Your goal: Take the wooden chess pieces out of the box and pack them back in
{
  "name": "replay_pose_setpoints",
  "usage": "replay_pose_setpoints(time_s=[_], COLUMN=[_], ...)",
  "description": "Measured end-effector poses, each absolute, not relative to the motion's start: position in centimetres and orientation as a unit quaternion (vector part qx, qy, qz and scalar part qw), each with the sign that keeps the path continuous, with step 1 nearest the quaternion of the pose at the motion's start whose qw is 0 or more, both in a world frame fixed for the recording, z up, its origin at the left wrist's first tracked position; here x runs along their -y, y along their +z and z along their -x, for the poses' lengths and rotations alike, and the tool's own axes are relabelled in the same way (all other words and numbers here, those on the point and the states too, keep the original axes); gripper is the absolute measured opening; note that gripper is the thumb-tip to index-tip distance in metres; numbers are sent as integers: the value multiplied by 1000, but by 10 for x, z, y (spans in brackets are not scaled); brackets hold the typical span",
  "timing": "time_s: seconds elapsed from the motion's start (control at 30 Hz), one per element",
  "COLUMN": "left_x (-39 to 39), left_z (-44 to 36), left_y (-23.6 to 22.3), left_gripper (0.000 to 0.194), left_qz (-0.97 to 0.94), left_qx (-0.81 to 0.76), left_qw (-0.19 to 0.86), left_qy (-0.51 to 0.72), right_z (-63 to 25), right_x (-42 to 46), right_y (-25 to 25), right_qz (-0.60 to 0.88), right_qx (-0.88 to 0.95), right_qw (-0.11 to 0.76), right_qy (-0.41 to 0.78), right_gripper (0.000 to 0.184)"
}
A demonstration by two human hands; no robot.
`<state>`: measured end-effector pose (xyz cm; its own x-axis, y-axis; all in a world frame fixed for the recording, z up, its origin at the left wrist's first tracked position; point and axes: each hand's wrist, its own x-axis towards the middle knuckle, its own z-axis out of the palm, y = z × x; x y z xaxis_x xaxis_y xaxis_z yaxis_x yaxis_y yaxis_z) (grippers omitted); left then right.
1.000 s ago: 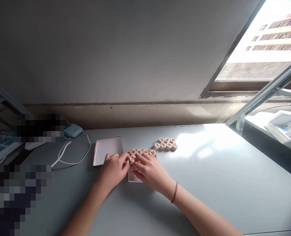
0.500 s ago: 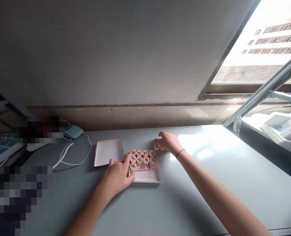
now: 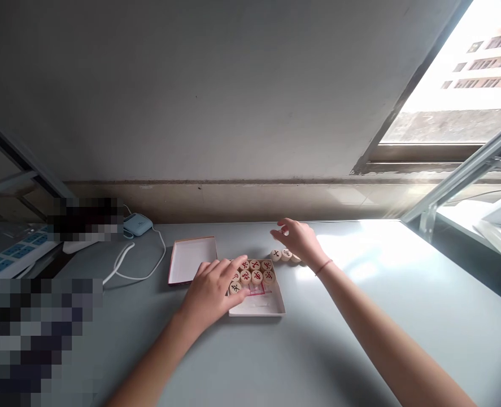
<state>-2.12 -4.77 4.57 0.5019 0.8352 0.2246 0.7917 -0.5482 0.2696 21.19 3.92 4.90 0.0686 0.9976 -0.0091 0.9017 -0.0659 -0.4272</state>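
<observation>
A shallow white box (image 3: 256, 308) holds several round wooden Chinese chess pieces (image 3: 256, 277), most with red characters. One black-marked piece (image 3: 235, 288) sits at its left side. My left hand (image 3: 210, 291) rests over the box's left edge, fingers apart, thumb by the black-marked piece; it hides part of the red ones. Beyond the box's far right corner, my right hand (image 3: 299, 243) hovers over a group of loose black-marked pieces (image 3: 275, 255) on the table. Its fingers are curled together, and what they hold, if anything, is hidden. It covers most of that group.
The box lid (image 3: 193, 260) lies open side up left of the box. A white cable (image 3: 163, 254) loops near a light blue device (image 3: 138, 224) at the left. A power strip (image 3: 15, 251) lies far left. Behind the grey table (image 3: 360, 316) is a wall.
My right hand has gone from the box to the loose pieces, then lifted slightly above them. My left hand has stayed at the box's left side, its fingers spreading over the pieces.
</observation>
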Motion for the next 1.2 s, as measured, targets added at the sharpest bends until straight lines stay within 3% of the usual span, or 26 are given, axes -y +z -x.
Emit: replay_pose_setpoints(time_s=[0.07, 0.13, 0.23, 0.37, 0.47, 0.6, 0.7, 0.9, 1.0, 1.2], left_x=[42, 38, 37, 42, 46, 45, 44, 45, 44, 36], left_z=[16, 10, 2, 1, 5, 9, 9, 9, 12, 23], left_y=[47, 46, 41, 32, 29, 29, 28, 22, 25, 34], left_gripper=[51, 50, 42, 41, 43, 21, 16, 7, 6, 17], left_qz=[-865, -866, -874, -877, -870, -880, -891, -902, -900, -878], left_qx=[-450, -431, -398, -374, -391, -401, -397, -390, -395, -432], left_qw=[66, 69, 71, 105, 121, 113, 109, 83, 86, 91], left_qy=[210, 245, 271, 284, 274, 229, 194, 166, 164, 185], right_z=[-205, -197, -187, -184, -189, -197, -200, -198, -195, -182], right_x=[-20, 3, 30, 43, 42, 37, 37, 46, 53, 58], right_y=[57, 60, 58, 45, 36, 29, 26, 30, 33, 24], right_qz=[644, 553, 480, 461, 479, 514, 522, 482, 463, 403], right_qx=[666, 662, 632, 592, 582, 555, 565, 670, 742, 852], right_qw=[273, 334, 373, 400, 404, 424, 431, 372, 324, 277], right_qy=[258, 380, 481, 527, 519, 498, 473, 425, 361, 185], right_gripper=[34, 38, 40, 40, 39, 39, 33, 19, 23, 12])
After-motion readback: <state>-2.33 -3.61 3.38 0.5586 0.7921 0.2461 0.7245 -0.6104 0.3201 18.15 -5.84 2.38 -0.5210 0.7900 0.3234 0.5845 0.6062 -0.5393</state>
